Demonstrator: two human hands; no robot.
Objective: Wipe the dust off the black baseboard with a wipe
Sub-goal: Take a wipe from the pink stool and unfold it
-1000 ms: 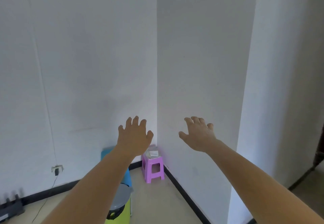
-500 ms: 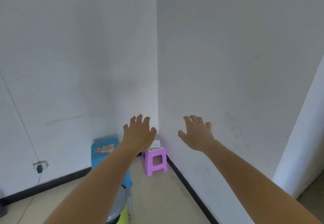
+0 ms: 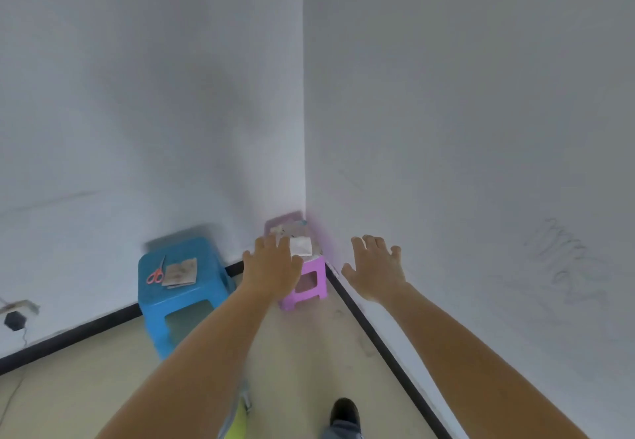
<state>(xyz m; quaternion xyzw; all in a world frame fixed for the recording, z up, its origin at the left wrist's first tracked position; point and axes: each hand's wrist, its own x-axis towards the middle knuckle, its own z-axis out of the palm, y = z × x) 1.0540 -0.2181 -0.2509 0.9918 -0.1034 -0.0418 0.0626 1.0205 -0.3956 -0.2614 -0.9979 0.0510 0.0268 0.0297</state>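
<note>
One dark shoe (image 3: 344, 411) shows at the bottom edge on the beige floor (image 3: 309, 352), with a blurred yellow-green object (image 3: 237, 419) just to its left, partly behind the left forearm. Both bare arms reach forward from the lower corners toward the corner of the room.

The black baseboard (image 3: 374, 335) runs along the foot of the right-hand wall (image 3: 464, 129), from the lower edge up to the corner. A second stretch follows the left-hand wall (image 3: 137, 95) and passes behind the stools. Neither hand touches it.

The left hand (image 3: 271, 270) is held palm down with its fingers straight and slightly spread, gripping nothing. The right hand (image 3: 376, 272) is held the same way, fingers apart and empty, close to the right-hand wall and above the baseboard.

Left of the left arm stands a blue stool (image 3: 182, 301) against the wall, with pink-handled scissors (image 3: 156, 273) and a flat paper packet (image 3: 180, 272) on its seat. Beyond the left hand, tucked into the corner, is a small purple stool (image 3: 309, 284). A folded white wipe (image 3: 301, 245) lies on top, just past the left fingertips; whether they touch it cannot be told.

Far left, a wall socket (image 3: 15, 315) sits low on the wall with a plug and cord. Faint scribbles (image 3: 567, 260) mark the right-hand wall.
</note>
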